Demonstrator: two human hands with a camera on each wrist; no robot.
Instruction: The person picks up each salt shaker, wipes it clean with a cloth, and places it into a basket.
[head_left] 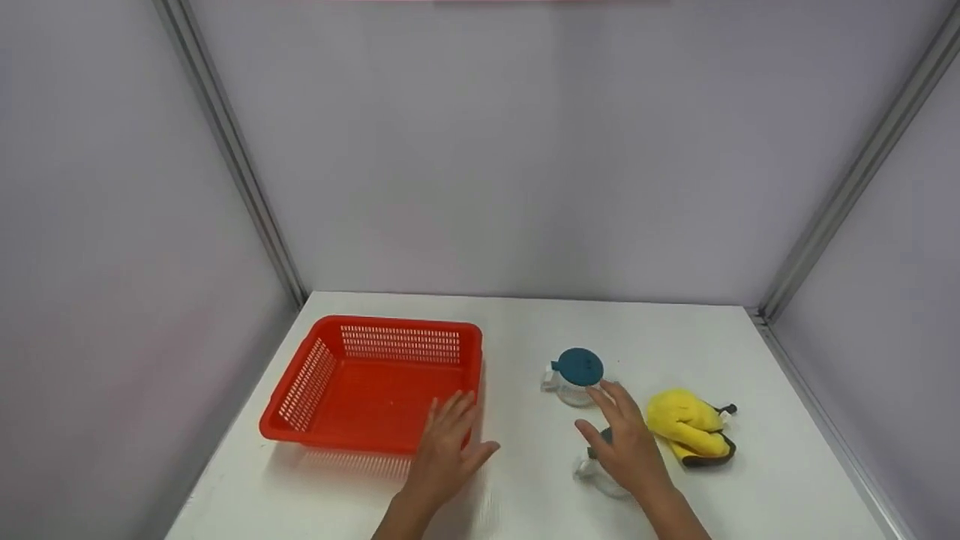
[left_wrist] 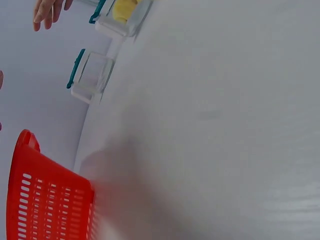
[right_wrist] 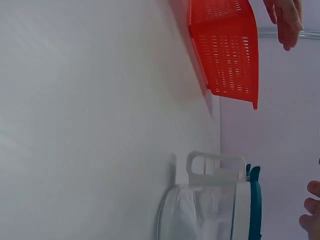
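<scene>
- L hand (head_left: 446,450) is hovering over the near-R corner of a red rectangular plastic basket (head_left: 375,394) w/ slotted walls; grip is looking wide, fingers extended, thumb spread out.
- Basket is sitting twd the L edge of the flat white table surface (head_left: 525,435), its far side lying nr the far-L corner.
- R hand (head_left: 626,446) is hovering above a clear jar w/ teal lid & pale handle (head_left: 607,482); grip is also looking wide, thumb well apart from fingers.
- That jar is standing upright, R of centre, closer to the near edge; R hand is hiding part of it.
- 2nd clear jar w/ round teal lid (head_left: 580,367) is standing upright twd the far edge; both handles are pointing twd the L edge.
- Yellow soft plush toy w/ dark trim (head_left: 694,427) is lying just beside R hand, twd the R edge.
</scene>
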